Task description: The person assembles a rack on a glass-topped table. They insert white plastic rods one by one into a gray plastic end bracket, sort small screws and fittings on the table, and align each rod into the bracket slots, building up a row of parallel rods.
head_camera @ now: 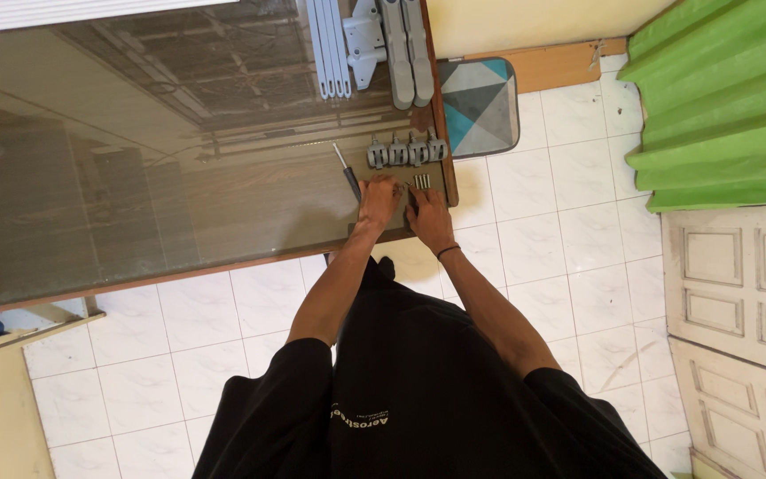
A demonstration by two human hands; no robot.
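L hand [378, 200] lay flat on the glass table [179, 177], fingers loose, gripping nothing; screwdriver [346, 174] just left of its fingertips. R hand [428, 218] alongside, grip hidden. Small screws [421, 182] and grey brackets [406, 151] just beyond the fingertips.

Home room, white floor tiles [569, 231], glass-topped table [135, 160]

both arms reach forward, bare to the short black sleeves, and converge. the left hand [378, 200] and right hand [428, 218] lie palm down, side by side, nearly touching; a dark band circles the right wrist
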